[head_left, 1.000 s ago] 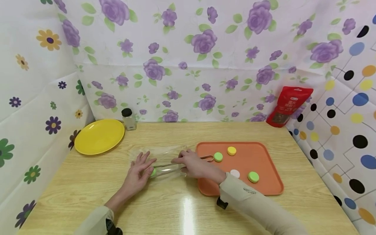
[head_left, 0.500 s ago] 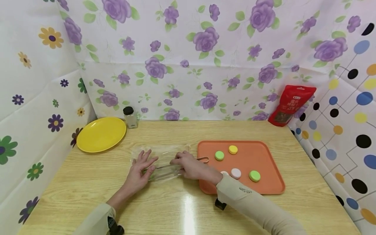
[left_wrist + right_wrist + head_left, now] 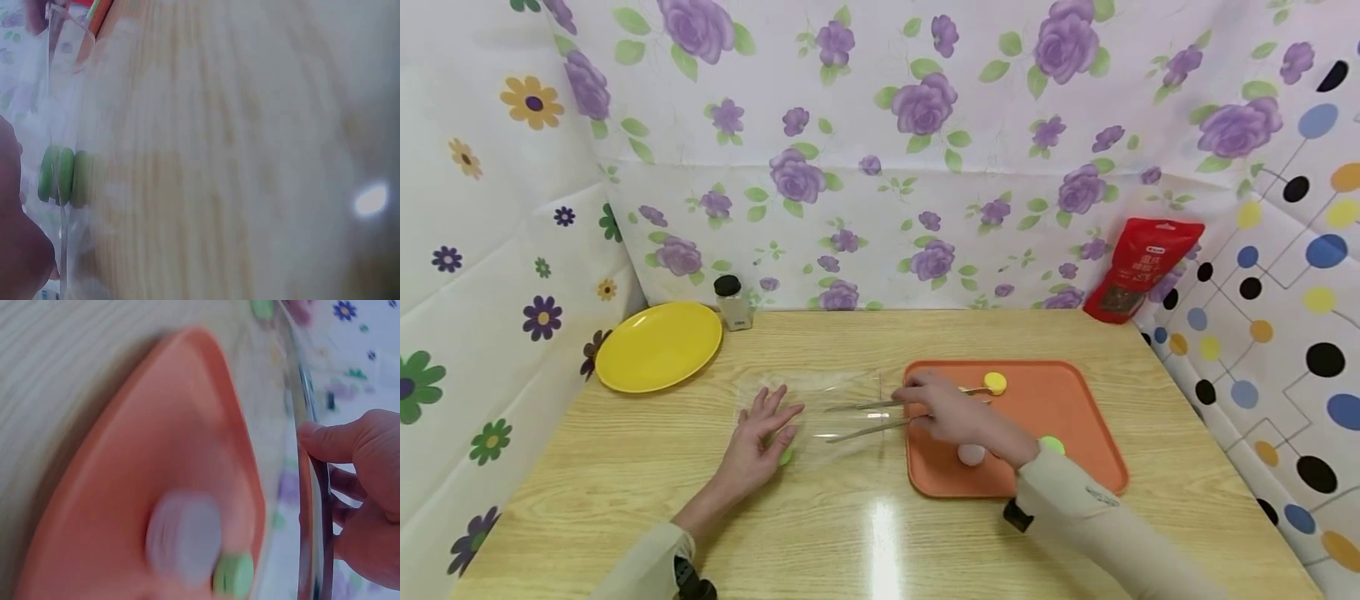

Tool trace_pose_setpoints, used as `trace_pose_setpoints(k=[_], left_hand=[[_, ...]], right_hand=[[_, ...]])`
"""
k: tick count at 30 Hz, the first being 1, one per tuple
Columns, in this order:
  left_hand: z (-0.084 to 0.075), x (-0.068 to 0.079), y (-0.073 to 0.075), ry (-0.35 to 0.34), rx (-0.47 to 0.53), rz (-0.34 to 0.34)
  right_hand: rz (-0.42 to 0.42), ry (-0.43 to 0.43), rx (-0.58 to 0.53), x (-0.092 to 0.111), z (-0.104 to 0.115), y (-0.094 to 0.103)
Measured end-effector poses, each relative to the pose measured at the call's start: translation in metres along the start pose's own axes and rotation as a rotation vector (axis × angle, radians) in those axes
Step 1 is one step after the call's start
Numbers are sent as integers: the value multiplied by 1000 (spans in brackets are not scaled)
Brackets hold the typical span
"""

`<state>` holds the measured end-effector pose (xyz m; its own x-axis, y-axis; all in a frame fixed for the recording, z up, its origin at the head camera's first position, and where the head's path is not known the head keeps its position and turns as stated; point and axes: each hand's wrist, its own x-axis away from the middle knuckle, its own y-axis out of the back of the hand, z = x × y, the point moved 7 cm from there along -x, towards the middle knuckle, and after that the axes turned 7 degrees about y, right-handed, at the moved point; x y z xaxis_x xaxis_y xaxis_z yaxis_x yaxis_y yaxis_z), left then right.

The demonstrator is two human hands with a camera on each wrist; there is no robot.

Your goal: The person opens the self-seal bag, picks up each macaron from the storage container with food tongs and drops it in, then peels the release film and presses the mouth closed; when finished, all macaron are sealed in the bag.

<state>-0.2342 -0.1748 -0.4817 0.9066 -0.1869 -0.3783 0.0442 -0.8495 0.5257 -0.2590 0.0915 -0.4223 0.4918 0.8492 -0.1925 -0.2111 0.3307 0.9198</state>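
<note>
My left hand (image 3: 756,442) rests at the near left part of a clear plastic bag (image 3: 850,383), fingers spread and thumb apart. Partly under its thumb, a green macaron (image 3: 786,456) shows inside the bag; the left wrist view has the same green macaron (image 3: 56,175) on edge behind the film. Over the tray's left edge, my right hand (image 3: 947,408) holds metal tongs (image 3: 880,428). Their two arms point left over the bag's open side, tips apart with nothing between them. In the right wrist view, thumb and fingers grip the tongs (image 3: 312,506) from both sides.
An orange tray (image 3: 1090,417) on the right bears a yellow macaron (image 3: 995,383), a pale pink macaron (image 3: 972,454) and a green one, partly hidden by the right arm. A yellow plate (image 3: 658,346), a black-capped jar (image 3: 733,302) and a red pouch (image 3: 1138,271) stand at the back.
The tongs have let go of the green macaron in the bag, and their arms have spread. My right hand has drawn them rightward over the tray. The left hand stays in place.
</note>
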Motion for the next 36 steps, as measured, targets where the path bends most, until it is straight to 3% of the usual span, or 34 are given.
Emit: trace_pose_setpoints(k=[6, 12, 22, 28, 36], left_hand=[[1, -3, 0, -7, -6, -2], [-1, -6, 2, -19, 1, -15], [-7, -2, 2, -23, 43, -10], [-8, -1, 0, -25, 42, -14], [-7, 0, 0, -23, 40, -16]], right_hand=[[-115, -49, 45, 65, -20, 34], [-161, -174, 115, 135, -36, 64], [-204, -262, 227, 236, -50, 74], [-219, -298, 275, 273, -54, 72], [-242, -278, 294, 293, -56, 67]])
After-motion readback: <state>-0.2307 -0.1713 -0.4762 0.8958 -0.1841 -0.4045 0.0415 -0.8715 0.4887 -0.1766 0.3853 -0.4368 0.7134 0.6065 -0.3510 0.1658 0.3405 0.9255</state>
